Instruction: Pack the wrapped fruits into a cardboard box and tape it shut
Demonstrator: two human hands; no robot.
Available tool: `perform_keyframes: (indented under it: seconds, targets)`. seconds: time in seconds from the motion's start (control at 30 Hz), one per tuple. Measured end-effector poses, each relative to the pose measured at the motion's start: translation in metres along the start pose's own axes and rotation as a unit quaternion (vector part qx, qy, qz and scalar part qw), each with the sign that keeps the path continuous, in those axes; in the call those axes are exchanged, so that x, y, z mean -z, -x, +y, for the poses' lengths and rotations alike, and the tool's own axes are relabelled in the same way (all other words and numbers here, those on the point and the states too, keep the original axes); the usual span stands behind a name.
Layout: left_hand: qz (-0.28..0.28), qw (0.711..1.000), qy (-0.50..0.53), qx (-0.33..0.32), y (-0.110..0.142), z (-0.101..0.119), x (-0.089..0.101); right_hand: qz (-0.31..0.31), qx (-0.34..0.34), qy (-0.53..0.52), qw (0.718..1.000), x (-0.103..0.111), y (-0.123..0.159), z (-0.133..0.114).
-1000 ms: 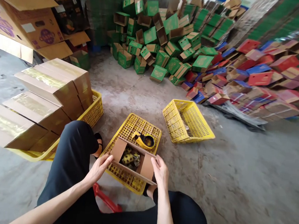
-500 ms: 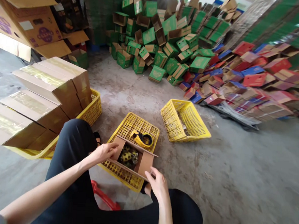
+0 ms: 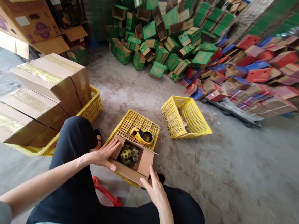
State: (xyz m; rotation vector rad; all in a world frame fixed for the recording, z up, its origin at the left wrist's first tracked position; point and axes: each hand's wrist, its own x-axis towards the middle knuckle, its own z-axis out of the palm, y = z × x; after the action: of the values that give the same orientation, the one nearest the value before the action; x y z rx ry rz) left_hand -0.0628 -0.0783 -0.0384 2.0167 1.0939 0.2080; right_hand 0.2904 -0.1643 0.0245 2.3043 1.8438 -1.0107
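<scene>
An open brown cardboard box (image 3: 146, 161) lies on an upturned yellow crate (image 3: 135, 121) in front of my knees. Yellow-and-dark wrapped items (image 3: 127, 154) fill it. My left hand (image 3: 104, 153) presses flat on the box's left flap, fingers stretched out. Fingers apart, my right hand (image 3: 154, 189) touches the near right corner of the box. A yellow tape dispenser (image 3: 142, 136) rests on the crate just beyond the box.
A tilted yellow basket (image 3: 187, 118) stands to the right. Taped brown cartons (image 3: 40, 94) fill a yellow crate (image 3: 95, 104) at left. Piles of green boxes (image 3: 157, 30) and red and blue boxes (image 3: 257, 75) cover the floor behind. A red stool edge (image 3: 105, 192) shows below.
My left hand has moved from the box's near left corner onto its left flap. My right hand has dropped from the right flap to the near corner. The near flap has been folded up.
</scene>
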Motion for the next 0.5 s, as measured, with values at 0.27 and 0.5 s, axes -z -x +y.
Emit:
perform_keyframes:
  seconds: [0.27, 0.5]
  targets:
    - [0.041, 0.982, -0.180, 0.041, 0.005, 0.018, -0.023, 0.045, 0.043, 0.143, 0.988, -0.033, 0.009, -0.017]
    - [0.065, 0.980, -0.187, 0.002, 0.005, 0.022, -0.019, 0.016, 0.051, 0.124, 0.991, -0.022, -0.001, -0.042]
